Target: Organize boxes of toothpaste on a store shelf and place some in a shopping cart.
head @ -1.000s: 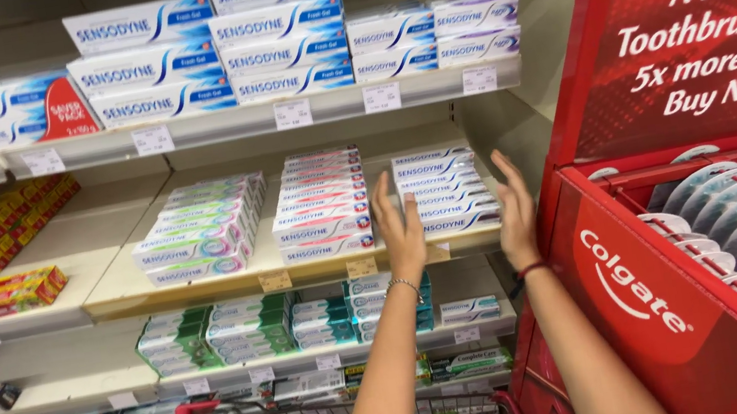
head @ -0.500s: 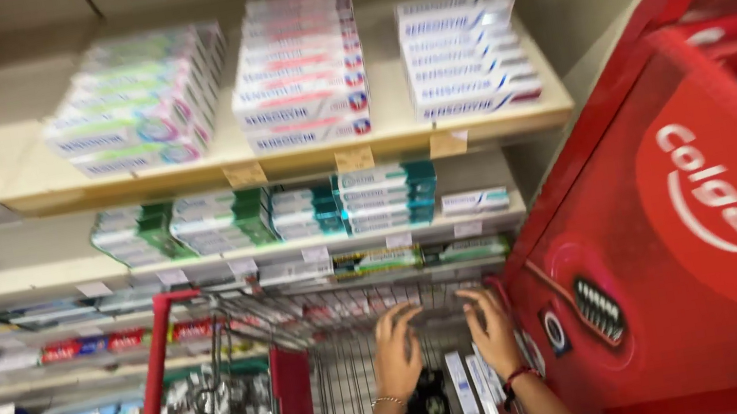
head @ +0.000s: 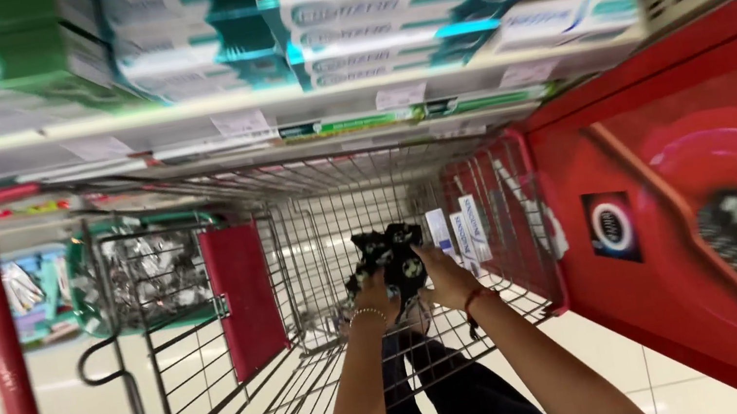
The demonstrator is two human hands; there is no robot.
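In the head view, both forearms rise from the bottom centre of the frame into the wire basket of a red-trimmed shopping cart. The left hand, with a bead bracelet at the wrist, and the right hand, with a red cord at the wrist, meet at centre frame on a small black patterned bag. The left grip is curled under the bag's lower edge; the right grip is wrapped on its right side, fingers folded against the fabric. The bag sits low inside the basket, just left of several white toothpaste boxes standing on end against the cart's right wall.

Much is blurred. The stacked cartons on the shelf across the top of the frame are smeared, and their fronts cannot be made out. A red display stand fills the right side and is cut off by the frame edge. Whether the bag rests on the wire floor or hangs from the hands cannot be told, and the fingertips are hidden behind the fabric. Dark trouser legs show through the mesh below.
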